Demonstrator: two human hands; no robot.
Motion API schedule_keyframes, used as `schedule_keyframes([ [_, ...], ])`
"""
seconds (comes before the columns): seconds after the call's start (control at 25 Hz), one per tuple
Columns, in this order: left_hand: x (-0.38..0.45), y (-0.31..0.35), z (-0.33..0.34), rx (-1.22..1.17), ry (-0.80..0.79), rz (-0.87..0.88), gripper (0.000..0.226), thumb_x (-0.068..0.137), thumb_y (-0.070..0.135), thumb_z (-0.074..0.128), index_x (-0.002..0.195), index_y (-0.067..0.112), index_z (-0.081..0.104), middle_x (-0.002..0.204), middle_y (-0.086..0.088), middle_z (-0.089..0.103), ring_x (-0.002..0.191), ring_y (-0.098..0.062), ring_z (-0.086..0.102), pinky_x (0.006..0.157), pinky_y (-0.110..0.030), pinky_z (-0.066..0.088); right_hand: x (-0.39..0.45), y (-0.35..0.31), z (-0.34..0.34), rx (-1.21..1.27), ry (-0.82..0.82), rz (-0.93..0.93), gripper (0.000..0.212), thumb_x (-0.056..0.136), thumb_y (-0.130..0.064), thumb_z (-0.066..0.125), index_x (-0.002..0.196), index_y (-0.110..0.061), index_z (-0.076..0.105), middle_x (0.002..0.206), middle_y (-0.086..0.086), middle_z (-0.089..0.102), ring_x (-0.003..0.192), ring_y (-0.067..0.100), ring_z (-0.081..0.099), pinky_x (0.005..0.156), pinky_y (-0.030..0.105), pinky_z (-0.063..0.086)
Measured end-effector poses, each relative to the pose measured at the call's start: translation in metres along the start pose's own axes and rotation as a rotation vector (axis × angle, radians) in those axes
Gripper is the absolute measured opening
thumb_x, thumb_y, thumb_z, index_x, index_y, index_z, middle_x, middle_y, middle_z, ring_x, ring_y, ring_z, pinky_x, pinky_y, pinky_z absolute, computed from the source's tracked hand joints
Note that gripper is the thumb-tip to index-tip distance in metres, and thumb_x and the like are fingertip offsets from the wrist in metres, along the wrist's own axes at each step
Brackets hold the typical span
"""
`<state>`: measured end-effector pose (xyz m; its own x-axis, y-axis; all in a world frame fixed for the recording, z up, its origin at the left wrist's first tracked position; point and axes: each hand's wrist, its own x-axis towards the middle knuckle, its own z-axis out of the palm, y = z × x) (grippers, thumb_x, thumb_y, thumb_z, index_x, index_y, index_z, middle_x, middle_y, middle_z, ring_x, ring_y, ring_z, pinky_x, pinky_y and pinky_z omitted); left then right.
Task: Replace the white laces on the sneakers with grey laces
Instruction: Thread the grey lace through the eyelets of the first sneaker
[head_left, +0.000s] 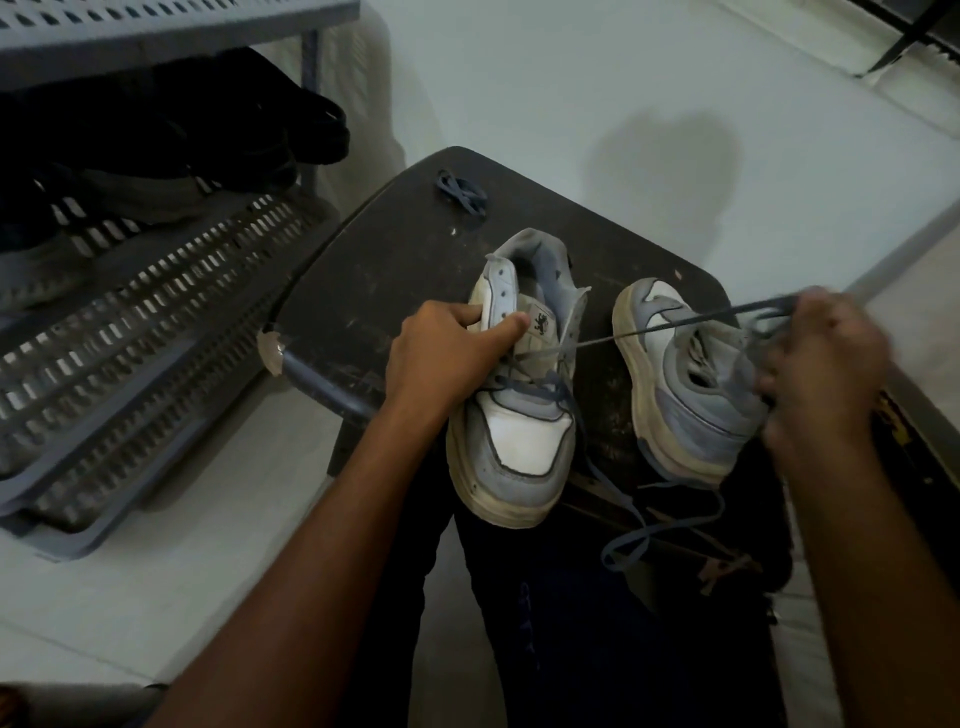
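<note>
Two white and grey-blue sneakers stand on a small dark table (395, 249). My left hand (447, 353) grips the side and tongue of the left sneaker (519, 415), whose toe points toward me. A grey lace (670, 326) runs taut from its eyelets to the right, where my right hand (821, 364), blurred, pinches it above the right sneaker (685, 395). The lace's other end (654, 525) hangs loose over the table's near edge. A bundled grey lace (462, 195) lies at the table's far corner.
A grey perforated shoe rack (156, 322) stands at the left with dark shoes (156, 135) on its middle shelf. My dark-trousered legs (597, 623) are under the table's near edge. Pale floor surrounds the table.
</note>
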<state>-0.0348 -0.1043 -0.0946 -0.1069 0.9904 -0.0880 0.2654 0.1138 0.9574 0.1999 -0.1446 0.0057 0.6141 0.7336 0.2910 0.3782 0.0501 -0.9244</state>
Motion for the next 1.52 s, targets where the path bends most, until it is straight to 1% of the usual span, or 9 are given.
schedule_keyframes([
  [0.16, -0.002, -0.002, 0.0, -0.019, -0.019, 0.002, 0.057, 0.064, 0.078, 0.059, 0.099, 0.038, 0.076, 0.088, 0.01, 0.075, 0.089, -0.011, 0.07, 0.086, -0.039, 0.056, -0.057, 0.013, 0.048, -0.291, -0.557, -0.172, 0.013, 0.096, -0.033, 0.053, 0.107, -0.034, 0.058, 0.06, -0.003, 0.046, 0.044, 0.005, 0.036, 0.041, 0.02, 0.031],
  [0.24, -0.003, -0.003, 0.0, -0.016, -0.018, -0.001, 0.067, 0.06, 0.083, 0.055, 0.106, 0.038, 0.074, 0.092, 0.008, 0.076, 0.092, -0.012, 0.07, 0.086, -0.038, 0.056, -0.065, -0.001, 0.055, -0.313, -0.626, -0.133, 0.011, 0.096, -0.028, 0.051, 0.103, -0.034, 0.058, 0.06, -0.002, 0.046, 0.045, 0.008, 0.036, 0.044, 0.023, 0.03],
  [0.36, -0.004, -0.001, 0.001, 0.04, 0.003, 0.006, 0.067, 0.065, 0.082, 0.053, 0.113, 0.038, 0.071, 0.094, 0.008, 0.075, 0.092, -0.011, 0.069, 0.085, -0.038, 0.056, -0.065, -0.014, 0.013, -0.191, -0.899, 0.14, 0.019, 0.097, -0.013, 0.046, 0.086, -0.02, 0.06, 0.056, -0.005, 0.041, 0.039, 0.004, 0.032, 0.037, 0.016, 0.026],
  [0.48, -0.007, 0.002, 0.001, 0.034, 0.009, 0.011, 0.056, 0.074, 0.075, 0.058, 0.111, 0.035, 0.072, 0.089, 0.01, 0.074, 0.088, -0.01, 0.069, 0.083, -0.038, 0.057, -0.047, -0.021, -0.062, 0.145, -1.113, 0.239, 0.028, 0.097, -0.027, 0.047, 0.089, -0.005, 0.063, 0.058, 0.002, 0.042, 0.047, 0.013, 0.037, 0.045, 0.02, 0.036],
  [0.6, -0.015, 0.002, 0.004, 0.034, 0.086, 0.085, 0.05, 0.08, 0.067, 0.059, 0.113, 0.032, 0.071, 0.09, 0.008, 0.072, 0.088, -0.011, 0.067, 0.082, -0.039, 0.056, -0.028, -0.031, -0.102, 0.443, -0.881, 0.421, 0.071, 0.105, -0.033, 0.003, 0.103, 0.011, 0.059, 0.071, 0.016, 0.054, 0.063, 0.023, 0.056, 0.057, 0.036, 0.048],
  [0.72, -0.022, 0.008, 0.005, 0.058, 0.258, 0.292, 0.039, 0.085, 0.052, 0.064, 0.118, 0.031, 0.064, 0.111, 0.004, 0.057, 0.107, -0.012, 0.053, 0.087, -0.033, 0.05, -0.051, -0.015, -0.061, -0.124, -0.567, 0.102, 0.044, 0.099, -0.004, 0.028, 0.098, -0.015, 0.07, 0.057, -0.001, 0.042, 0.05, 0.014, 0.035, 0.046, 0.028, 0.028],
  [0.84, -0.023, 0.019, 0.002, 0.196, 0.257, 0.491, 0.025, 0.085, 0.036, 0.07, 0.11, 0.032, 0.068, 0.132, 0.001, 0.045, 0.127, -0.014, 0.036, 0.103, -0.034, 0.041, -0.071, -0.004, 0.006, -0.344, -0.582, -0.089, 0.041, 0.1, -0.007, 0.036, 0.099, -0.033, 0.068, 0.074, 0.0, 0.048, 0.051, 0.007, 0.042, 0.053, 0.023, 0.032],
  [1.04, -0.006, 0.036, -0.004, 0.594, 0.033, 0.773, 0.015, 0.084, 0.022, 0.071, 0.098, 0.024, 0.076, 0.143, -0.006, 0.051, 0.139, -0.024, 0.038, 0.112, -0.05, 0.03, -0.085, 0.035, 0.07, -0.068, -0.282, -0.119, 0.028, 0.09, -0.004, 0.06, 0.104, -0.026, 0.067, 0.085, -0.001, 0.065, 0.072, 0.004, 0.063, 0.071, 0.025, 0.053],
  [1.52, 0.003, 0.054, 0.006, 0.843, -0.199, 0.608, 0.017, 0.082, 0.028, 0.071, 0.095, 0.018, 0.075, 0.113, 0.002, 0.059, 0.128, -0.023, 0.032, 0.103, -0.044, 0.025, -0.081, 0.041, 0.074, -0.213, -0.293, -0.291, 0.014, 0.082, -0.003, 0.069, 0.084, -0.015, 0.074, 0.085, -0.004, 0.063, 0.074, 0.005, 0.058, 0.064, 0.01, 0.044],
])
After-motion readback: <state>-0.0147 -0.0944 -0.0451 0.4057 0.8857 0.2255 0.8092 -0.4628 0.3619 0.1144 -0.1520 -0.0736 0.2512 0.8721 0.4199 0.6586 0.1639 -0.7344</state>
